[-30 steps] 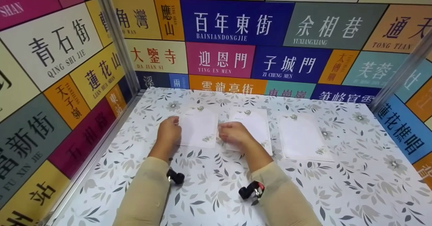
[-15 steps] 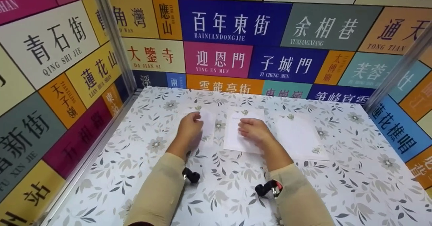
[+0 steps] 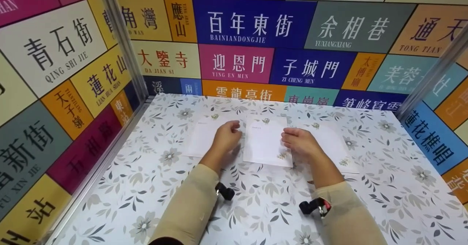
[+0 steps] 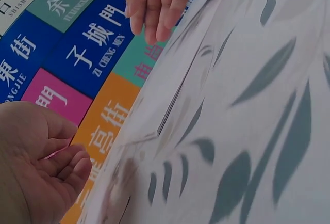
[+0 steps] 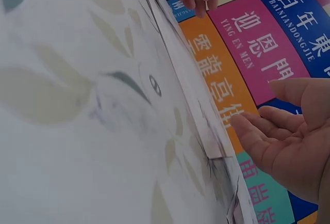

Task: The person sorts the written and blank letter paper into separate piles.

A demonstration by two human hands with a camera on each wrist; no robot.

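Note:
Three white paper pads or stacks of sheets, printed with small leafy sprigs, lie in a row on the table in the head view. My left hand (image 3: pixel 227 137) is between the left paper stack (image 3: pixel 200 139) and the middle paper stack (image 3: pixel 265 142), partly covering the left one's right side. Over the gap between the middle stack and the right paper stack (image 3: pixel 331 142) is my right hand (image 3: pixel 301 142). Both hands face each other, fingers loosely bent, holding nothing. Both wrist views show bare palms, left (image 4: pixel 44 162) and right (image 5: pixel 291 136), apart from the papers.
A white cloth with grey leaves and flowers covers the table (image 3: pixel 256 201). Walls of coloured street-name panels (image 3: pixel 237 64) stand behind and at both sides, with clear strips (image 3: pixel 128 44) at the corners. A small black camera (image 3: pixel 225 192) sits on each wrist.
Both hands have moved right, from either side of the left paper stack to either side of the middle one. The stacks still lie in their row.

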